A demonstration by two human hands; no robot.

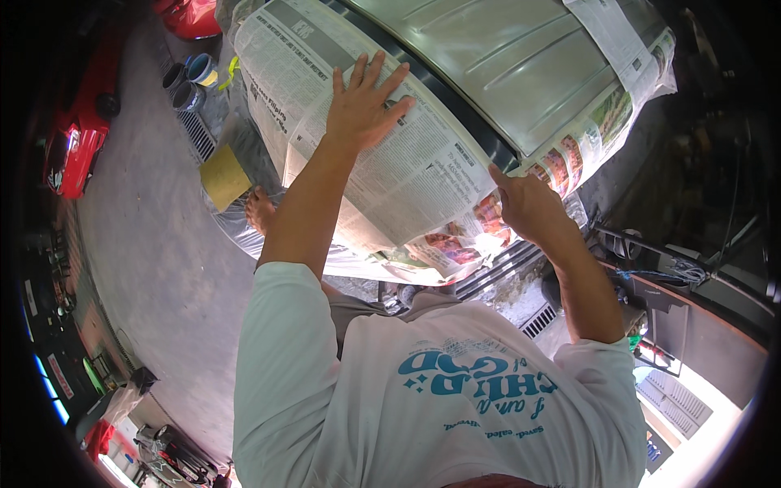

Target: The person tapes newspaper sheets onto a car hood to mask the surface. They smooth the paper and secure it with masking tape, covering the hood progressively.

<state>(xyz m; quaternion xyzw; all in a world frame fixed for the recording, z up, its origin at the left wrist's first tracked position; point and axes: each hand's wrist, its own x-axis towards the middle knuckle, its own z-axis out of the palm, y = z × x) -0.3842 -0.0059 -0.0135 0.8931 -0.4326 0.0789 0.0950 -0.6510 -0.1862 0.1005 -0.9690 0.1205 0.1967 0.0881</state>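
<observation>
Sheets of newspaper (382,183) cover the near and left side of a large vehicle-like body with a ribbed, grey-green metallic panel (496,57). Between paper and panel runs a bare dark strip (439,85). My left hand (366,106) lies flat on the newspaper with its fingers spread, close to the strip. At the strip's near end, my right hand (529,199) touches the paper's edge with an outstretched index finger; its other fingers are bent and partly hidden. Colour-printed newspaper (569,159) runs along the right side, and another sheet (610,41) lies across the panel's far right.
Clear plastic sheeting hangs below the paper. A yellowish square pad (225,178) lies on the floor beside a bare foot (259,210). Several buckets (202,70) stand farther left, near a floor grate (197,135). A red car (85,114) is at far left; dark equipment lines the right.
</observation>
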